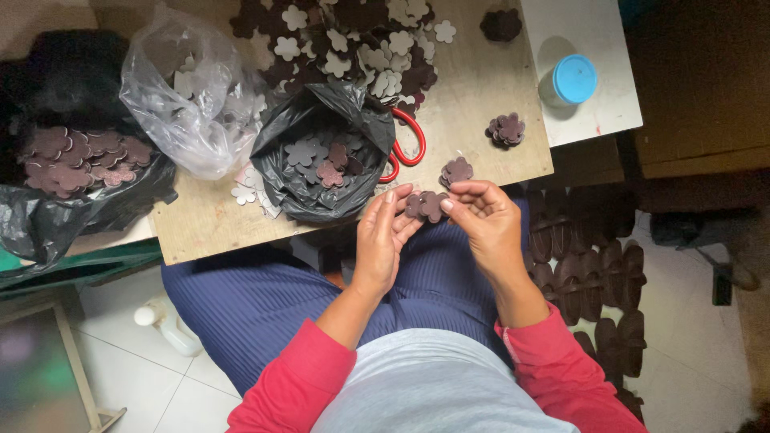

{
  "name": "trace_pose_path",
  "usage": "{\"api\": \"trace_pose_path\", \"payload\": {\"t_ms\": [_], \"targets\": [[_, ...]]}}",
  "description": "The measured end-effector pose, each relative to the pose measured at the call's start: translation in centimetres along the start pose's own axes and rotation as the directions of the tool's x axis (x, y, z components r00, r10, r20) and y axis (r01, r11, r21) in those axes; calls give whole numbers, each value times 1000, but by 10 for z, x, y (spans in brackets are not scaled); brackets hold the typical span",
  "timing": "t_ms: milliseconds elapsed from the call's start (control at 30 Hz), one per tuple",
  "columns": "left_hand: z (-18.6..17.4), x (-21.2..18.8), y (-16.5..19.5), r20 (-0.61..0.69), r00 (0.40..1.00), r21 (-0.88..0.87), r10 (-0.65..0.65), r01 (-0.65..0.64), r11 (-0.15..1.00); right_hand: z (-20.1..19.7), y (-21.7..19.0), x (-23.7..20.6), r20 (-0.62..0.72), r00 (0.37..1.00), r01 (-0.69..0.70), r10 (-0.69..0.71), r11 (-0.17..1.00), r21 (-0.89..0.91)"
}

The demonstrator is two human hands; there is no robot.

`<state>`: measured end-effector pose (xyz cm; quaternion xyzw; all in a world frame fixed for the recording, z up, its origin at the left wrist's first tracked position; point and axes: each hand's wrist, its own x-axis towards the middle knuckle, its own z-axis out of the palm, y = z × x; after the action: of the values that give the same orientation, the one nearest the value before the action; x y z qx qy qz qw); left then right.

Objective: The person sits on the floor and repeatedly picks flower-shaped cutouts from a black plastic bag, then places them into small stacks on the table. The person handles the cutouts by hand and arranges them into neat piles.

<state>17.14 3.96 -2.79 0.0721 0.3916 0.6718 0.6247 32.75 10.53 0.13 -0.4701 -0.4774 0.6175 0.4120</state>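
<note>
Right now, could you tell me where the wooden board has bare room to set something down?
Bare wood lies along the wooden board's right side, around the small flower stack, and its front-left corner below the clear bag. The flower pile and black bag crowd the middle.

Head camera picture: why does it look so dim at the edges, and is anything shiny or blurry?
In the head view, light falls mainly on the wooden board and both hands, left hand and right hand, holding brown flower cutouts; the corners sink into shadow. The clear plastic bag shows glare. The floor at lower left looks soft and blurred.
</note>
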Motion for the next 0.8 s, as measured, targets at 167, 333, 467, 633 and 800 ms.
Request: {"api": "trace_pose_path", "payload": {"t_ms": [167, 333, 467, 633, 800], "targets": [[-2, 3, -12, 66, 994, 144, 84, -93, 985, 15, 16, 1, 39, 997, 66, -63, 994, -82], [-12, 3, -15, 26, 999, 197, 41, -45, 979, 16, 17, -4, 109, 994, -14, 21, 998, -65], [-12, 3, -16, 33, 992, 360, 123, -127, 924, 1, 4, 8, 42, 998, 53, -50, 997, -65], [-20, -2, -6, -9, 997, 386, 82, -72, 920, -19, -14, 39, -102, 993, 37, -54, 987, -157], [-35, -11, 6, -69, 991, 427, 118, -78, 901, -8, -18, 45, -61, 985, 101, -160, 832, -546]]}}
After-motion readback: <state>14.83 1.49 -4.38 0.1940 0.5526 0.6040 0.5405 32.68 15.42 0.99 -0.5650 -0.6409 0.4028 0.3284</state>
